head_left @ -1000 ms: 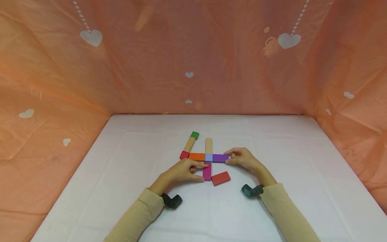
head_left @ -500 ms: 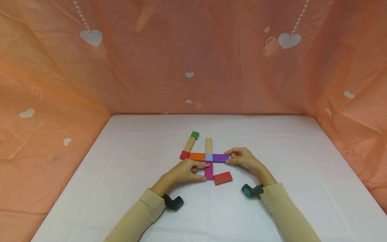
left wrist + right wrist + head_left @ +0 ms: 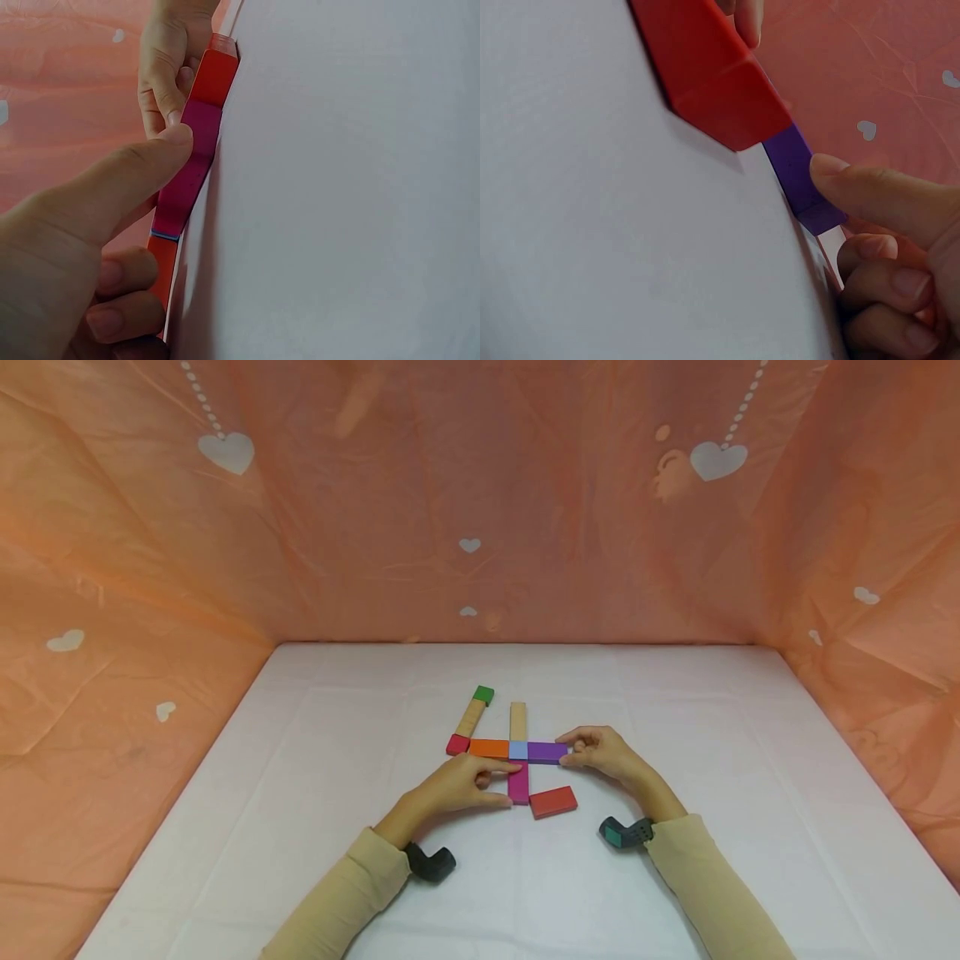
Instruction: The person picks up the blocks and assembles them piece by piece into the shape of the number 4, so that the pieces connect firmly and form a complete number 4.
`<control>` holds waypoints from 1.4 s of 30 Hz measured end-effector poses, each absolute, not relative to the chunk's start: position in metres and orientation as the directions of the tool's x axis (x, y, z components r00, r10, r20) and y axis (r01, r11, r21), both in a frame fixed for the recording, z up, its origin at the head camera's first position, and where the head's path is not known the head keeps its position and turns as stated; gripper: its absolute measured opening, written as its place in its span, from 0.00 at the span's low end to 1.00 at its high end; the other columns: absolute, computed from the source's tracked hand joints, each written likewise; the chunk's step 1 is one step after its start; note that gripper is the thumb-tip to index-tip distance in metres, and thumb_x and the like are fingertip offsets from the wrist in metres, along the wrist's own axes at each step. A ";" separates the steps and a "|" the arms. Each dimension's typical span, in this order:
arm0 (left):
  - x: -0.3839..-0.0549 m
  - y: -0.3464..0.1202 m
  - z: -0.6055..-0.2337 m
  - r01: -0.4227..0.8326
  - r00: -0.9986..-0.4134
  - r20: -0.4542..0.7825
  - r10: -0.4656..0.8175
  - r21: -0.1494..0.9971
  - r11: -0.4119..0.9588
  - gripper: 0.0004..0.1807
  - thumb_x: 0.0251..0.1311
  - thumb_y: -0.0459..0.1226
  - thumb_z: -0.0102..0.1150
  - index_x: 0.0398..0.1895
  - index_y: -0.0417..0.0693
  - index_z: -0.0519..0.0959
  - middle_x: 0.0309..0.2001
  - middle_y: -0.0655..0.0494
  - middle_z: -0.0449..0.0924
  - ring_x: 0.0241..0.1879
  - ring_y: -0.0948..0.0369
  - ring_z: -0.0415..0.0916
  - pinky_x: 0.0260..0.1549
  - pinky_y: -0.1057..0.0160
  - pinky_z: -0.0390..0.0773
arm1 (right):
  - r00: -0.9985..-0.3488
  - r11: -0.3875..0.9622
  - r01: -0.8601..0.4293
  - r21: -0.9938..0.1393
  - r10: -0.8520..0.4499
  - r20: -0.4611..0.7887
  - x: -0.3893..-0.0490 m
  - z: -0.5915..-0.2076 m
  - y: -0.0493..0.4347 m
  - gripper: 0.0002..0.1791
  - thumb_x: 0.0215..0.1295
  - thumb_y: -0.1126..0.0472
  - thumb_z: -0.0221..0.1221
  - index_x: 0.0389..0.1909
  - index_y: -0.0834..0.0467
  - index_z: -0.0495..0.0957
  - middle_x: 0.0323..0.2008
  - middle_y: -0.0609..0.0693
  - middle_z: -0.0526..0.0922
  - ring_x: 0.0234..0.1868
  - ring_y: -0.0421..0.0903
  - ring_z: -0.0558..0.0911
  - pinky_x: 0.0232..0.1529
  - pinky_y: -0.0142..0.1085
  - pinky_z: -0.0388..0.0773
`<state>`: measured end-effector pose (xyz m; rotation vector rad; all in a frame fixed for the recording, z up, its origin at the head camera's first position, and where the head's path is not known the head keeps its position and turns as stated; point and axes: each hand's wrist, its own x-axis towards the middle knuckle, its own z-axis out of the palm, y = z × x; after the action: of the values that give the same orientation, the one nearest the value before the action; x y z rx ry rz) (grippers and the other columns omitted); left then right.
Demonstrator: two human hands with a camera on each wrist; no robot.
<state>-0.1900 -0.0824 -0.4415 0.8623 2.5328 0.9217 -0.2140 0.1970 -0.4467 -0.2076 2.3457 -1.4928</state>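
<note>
My left hand point(image 3: 453, 783) holds a magenta block point(image 3: 518, 787) between thumb and index finger; its far end meets a light blue square block point(image 3: 518, 750). To the right of the blue one, my right hand point(image 3: 609, 753) pinches a purple block point(image 3: 547, 752), thumb near and fingertip far. An orange block point(image 3: 489, 748) joins the blue one on its left, partly behind my left hand. A loose red block point(image 3: 553, 802) lies aslant, its corner against or very near the magenta one. In the left wrist view the thumb presses the magenta block's side point(image 3: 187, 172).
Beyond the orange block, a small crimson block point(image 3: 458, 744) adjoins a slanted wooden strip point(image 3: 469, 718) topped by a green block point(image 3: 483, 695). Another wooden strip point(image 3: 518, 721) runs away from the blue block. All lie on a white-covered table point(image 3: 675, 693), bounded by orange curtains point(image 3: 480, 485).
My left hand has slid the magenta block slightly right and away from me, up against the blue block. The loose red block shifted a little right with it. My right hand stayed put.
</note>
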 end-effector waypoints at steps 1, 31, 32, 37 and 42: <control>-0.190 -0.083 -0.442 0.431 -0.771 -0.081 0.631 0.663 0.612 0.29 0.52 0.49 0.69 0.60 0.61 0.77 0.17 0.61 0.54 0.19 0.67 0.53 0.22 0.71 0.54 | -0.927 0.433 0.064 -0.899 -0.308 -0.214 -0.214 -0.447 0.197 0.24 0.55 0.61 0.67 0.52 0.67 0.78 0.21 0.43 0.65 0.30 0.39 0.66 0.38 0.32 0.64; -0.188 -0.082 -0.435 0.459 -0.760 -0.065 0.647 0.651 0.604 0.29 0.53 0.47 0.69 0.61 0.60 0.77 0.18 0.61 0.53 0.21 0.66 0.54 0.22 0.72 0.54 | -0.927 0.408 0.064 -0.911 -0.315 -0.206 -0.214 -0.447 0.196 0.24 0.55 0.63 0.67 0.52 0.68 0.78 0.21 0.43 0.64 0.28 0.38 0.66 0.35 0.31 0.64; -0.188 -0.082 -0.435 0.461 -0.758 -0.062 0.649 0.653 0.601 0.28 0.53 0.47 0.69 0.60 0.60 0.77 0.18 0.61 0.54 0.21 0.67 0.54 0.22 0.72 0.54 | -0.927 0.407 0.063 -0.911 -0.315 -0.205 -0.213 -0.447 0.196 0.24 0.55 0.63 0.68 0.52 0.67 0.78 0.21 0.43 0.64 0.28 0.38 0.66 0.35 0.31 0.65; -0.187 -0.078 -0.432 0.489 -0.736 -0.051 0.675 0.649 0.583 0.26 0.54 0.46 0.69 0.58 0.58 0.79 0.21 0.62 0.60 0.23 0.68 0.58 0.23 0.74 0.58 | -0.926 0.408 0.061 -0.911 -0.317 -0.204 -0.213 -0.447 0.196 0.23 0.55 0.62 0.67 0.52 0.67 0.78 0.21 0.43 0.64 0.29 0.38 0.66 0.35 0.31 0.65; -0.185 -0.074 -0.430 0.536 -0.707 -0.036 0.707 0.624 0.568 0.24 0.54 0.46 0.68 0.57 0.57 0.80 0.26 0.60 0.72 0.25 0.69 0.61 0.25 0.76 0.62 | -0.925 0.406 0.063 -0.912 -0.319 -0.206 -0.213 -0.446 0.196 0.24 0.55 0.62 0.67 0.52 0.68 0.78 0.21 0.43 0.64 0.28 0.38 0.66 0.35 0.31 0.65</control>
<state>-0.1855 -0.0744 -0.4296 1.0256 2.5217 0.8628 -0.2135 0.1965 -0.4464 -0.2209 2.3192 -1.5263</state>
